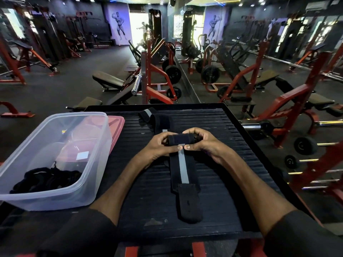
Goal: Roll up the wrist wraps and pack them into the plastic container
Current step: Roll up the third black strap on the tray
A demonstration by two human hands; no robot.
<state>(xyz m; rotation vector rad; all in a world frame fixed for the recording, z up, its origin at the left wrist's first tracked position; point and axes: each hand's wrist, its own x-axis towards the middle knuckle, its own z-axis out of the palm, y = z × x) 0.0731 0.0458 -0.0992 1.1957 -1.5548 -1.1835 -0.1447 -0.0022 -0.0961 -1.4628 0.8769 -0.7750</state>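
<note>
A black wrist wrap with a grey stripe [182,169] lies lengthwise on the ribbed black platform [213,127]. Its far end is wound into a small roll. My left hand [163,145] and my right hand [202,141] grip that roll from either side, thumbs meeting on the grey stripe just below it. The wrap's wide black tab lies flat toward me. A second black wrap [154,117] lies loosely bunched beyond my hands. The clear plastic container [92,160] stands at the left, with several black straps piled in its near end.
A pink lid [117,127] lies under the container's far side. The platform has a raised rim at its far and right edges. Red gym machines, benches, barbells and a wall mirror fill the room beyond.
</note>
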